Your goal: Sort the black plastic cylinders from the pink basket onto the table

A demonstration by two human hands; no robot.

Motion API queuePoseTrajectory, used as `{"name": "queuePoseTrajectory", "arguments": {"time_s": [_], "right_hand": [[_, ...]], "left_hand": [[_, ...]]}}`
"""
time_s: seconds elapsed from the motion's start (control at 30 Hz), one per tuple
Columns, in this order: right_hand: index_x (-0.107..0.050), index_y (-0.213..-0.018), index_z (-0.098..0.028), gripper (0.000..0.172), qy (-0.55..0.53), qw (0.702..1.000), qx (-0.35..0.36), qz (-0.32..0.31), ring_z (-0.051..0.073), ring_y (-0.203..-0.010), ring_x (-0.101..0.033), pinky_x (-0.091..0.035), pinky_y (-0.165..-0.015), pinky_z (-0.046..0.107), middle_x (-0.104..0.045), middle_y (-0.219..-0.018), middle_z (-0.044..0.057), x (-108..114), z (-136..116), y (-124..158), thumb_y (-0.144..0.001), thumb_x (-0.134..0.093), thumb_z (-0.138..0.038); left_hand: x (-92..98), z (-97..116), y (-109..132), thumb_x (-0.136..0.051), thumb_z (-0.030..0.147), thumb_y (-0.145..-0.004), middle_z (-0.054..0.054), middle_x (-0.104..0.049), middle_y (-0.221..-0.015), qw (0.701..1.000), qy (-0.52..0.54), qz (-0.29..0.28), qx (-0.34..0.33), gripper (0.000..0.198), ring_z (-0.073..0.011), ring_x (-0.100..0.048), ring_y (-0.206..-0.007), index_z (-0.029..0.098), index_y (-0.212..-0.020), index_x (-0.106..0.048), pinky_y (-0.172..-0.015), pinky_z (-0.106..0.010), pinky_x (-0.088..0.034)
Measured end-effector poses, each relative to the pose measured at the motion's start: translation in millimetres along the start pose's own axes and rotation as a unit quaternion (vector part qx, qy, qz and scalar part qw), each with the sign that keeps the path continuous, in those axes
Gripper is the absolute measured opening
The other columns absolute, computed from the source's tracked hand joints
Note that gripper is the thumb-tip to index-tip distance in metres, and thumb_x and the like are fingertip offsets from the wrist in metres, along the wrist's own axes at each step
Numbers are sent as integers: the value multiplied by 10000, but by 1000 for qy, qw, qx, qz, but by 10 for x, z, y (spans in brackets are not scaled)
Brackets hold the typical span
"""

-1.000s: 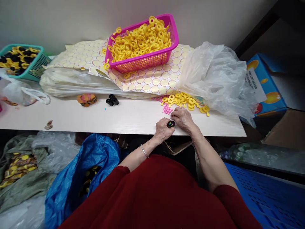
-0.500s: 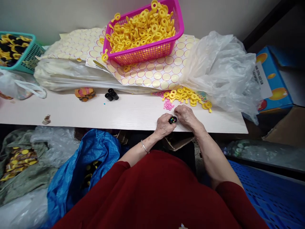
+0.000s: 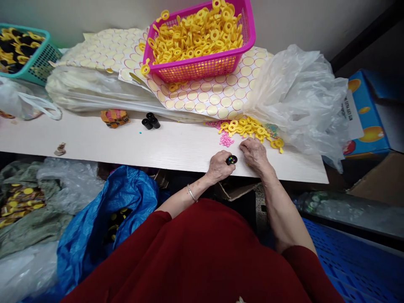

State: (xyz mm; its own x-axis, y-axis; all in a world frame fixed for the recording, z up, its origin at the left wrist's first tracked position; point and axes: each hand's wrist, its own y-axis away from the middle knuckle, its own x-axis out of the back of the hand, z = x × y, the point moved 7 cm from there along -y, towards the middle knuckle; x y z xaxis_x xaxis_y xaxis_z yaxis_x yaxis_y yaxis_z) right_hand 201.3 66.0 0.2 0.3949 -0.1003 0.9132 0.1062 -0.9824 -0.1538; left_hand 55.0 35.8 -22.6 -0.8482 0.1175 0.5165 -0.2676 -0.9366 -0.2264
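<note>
Head view: near the counter's [image 3: 126,147] front edge, her left hand [image 3: 218,166] grips a black cap [image 3: 231,160]; the right hand [image 3: 254,153], fingers curled, rests just beside it.

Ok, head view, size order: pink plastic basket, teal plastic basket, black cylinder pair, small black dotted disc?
Largest first:
pink plastic basket
teal plastic basket (cropped, so unsure)
black cylinder pair
small black dotted disc
</note>
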Motion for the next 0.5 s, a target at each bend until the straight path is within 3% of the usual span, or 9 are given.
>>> {"name": "queuePoseTrajectory", "arguments": {"time_s": [0.17, 0.3, 0.5], "right_hand": [[-683, -765, -210, 235, -22, 999, -11, 21, 243, -803, -521, -409, -733, 370, -633, -781, 83, 13, 129, 48, -858, -471, -245], [-706, -803, -205, 214, 15, 1000, 15, 4, 254, -828, -511, -388, -715, 374, -650, -839, 97, 10, 17, 102, -861, -524, -303], [-684, -769, -194, 196, 34, 998, 38, 21, 254, -807, -503, -374, -697, 380, -651, -824, 104, 51, -121, 99, -851, -508, -226]], "left_hand": [[-4, -4, 1, -602, 136, -606, -8, -596, -751, 1000, -12, 20, -17, 152, -148, -544, -690, 201, -742, -579, -675, -273, -464], [-19, -10, 0, -622, 142, -612, -11, -598, -747, 1000, -14, 17, -18, 146, -149, -548, -696, 199, -743, -592, -666, -273, -463], [-20, -2, -10, -621, 131, -614, -12, -596, -748, 1000, -10, 14, -24, 144, -148, -547, -698, 191, -743, -602, -673, -275, -454]]}}
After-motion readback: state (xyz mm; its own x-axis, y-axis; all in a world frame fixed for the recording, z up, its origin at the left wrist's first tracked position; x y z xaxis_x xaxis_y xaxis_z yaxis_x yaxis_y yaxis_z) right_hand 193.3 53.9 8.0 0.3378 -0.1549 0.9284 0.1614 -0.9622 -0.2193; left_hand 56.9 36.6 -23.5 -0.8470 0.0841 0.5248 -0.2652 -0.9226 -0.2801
